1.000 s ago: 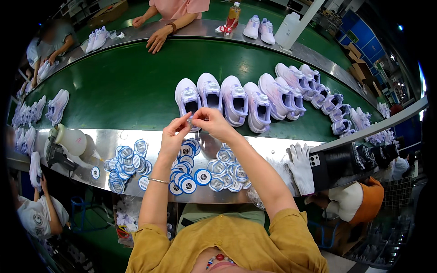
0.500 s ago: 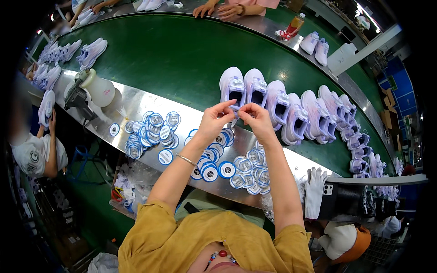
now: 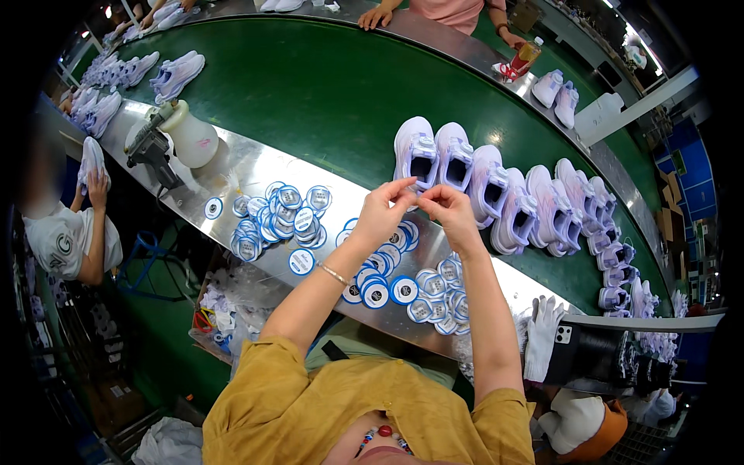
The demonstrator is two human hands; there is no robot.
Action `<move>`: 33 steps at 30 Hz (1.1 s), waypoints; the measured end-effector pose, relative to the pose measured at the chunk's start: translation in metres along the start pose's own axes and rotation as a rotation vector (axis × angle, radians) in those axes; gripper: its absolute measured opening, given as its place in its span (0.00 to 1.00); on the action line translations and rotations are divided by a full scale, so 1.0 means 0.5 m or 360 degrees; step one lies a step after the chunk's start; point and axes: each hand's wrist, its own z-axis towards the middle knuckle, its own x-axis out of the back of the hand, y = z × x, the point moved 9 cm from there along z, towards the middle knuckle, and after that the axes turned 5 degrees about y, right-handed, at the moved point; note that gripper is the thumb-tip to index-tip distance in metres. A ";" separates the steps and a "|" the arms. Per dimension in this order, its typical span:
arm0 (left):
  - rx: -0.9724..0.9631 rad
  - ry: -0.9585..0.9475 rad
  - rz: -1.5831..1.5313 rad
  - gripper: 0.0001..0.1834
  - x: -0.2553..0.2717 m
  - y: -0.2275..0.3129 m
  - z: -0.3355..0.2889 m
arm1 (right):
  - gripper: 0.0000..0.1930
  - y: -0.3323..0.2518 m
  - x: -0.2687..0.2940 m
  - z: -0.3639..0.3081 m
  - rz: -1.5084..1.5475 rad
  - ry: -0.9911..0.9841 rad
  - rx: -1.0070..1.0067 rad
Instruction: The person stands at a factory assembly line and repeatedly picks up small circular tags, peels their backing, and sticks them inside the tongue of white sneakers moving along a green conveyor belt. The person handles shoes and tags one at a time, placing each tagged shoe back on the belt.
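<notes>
My left hand (image 3: pixel 382 213) and my right hand (image 3: pixel 456 218) meet over the metal ledge, just in front of the heel of a pale lilac-and-white sneaker (image 3: pixel 414 144). Thumb and forefinger of each are drawn together, fingertips nearly touching. Whatever lies between them is too small to make out. Beside that shoe stands a matching sneaker (image 3: pixel 452 144), toe pointing away. Below my wrists lie round blue-rimmed tags (image 3: pixel 377 293) in a loose heap. Another heap of round tags (image 3: pixel 276 221) is to the left, and a paler heap of tags (image 3: pixel 439 298) lies beneath my right forearm.
More sneakers (image 3: pixel 550 205) line the green belt (image 3: pixel 287 85) to the right. A spray gun with a white bottle (image 3: pixel 192 139) stands on the left ledge. White gloves (image 3: pixel 543 337) and a phone (image 3: pixel 577 353) lie at right. Across the belt, a person's hand holds a drink bottle (image 3: pixel 525 56).
The view has shifted, so the belt and shoes sit further right and lower. My fingertips stay close together by the same sneaker. The person opposite has moved one hand to the drink bottle.
</notes>
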 end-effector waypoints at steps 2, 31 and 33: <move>-0.0515 0.0197 0.0635 0.17 0.034 0.091 -0.035 | 0.06 -0.002 -0.005 -0.010 -0.0119 0.0103 0.0044; -0.0346 0.0919 0.0949 0.08 0.369 0.088 -0.247 | 0.06 -0.005 -0.319 -0.023 0.0057 -0.0088 0.0082; -0.0377 0.0960 0.0854 0.07 0.365 0.109 -0.243 | 0.04 -0.043 -0.285 -0.052 0.0302 -0.0086 0.0250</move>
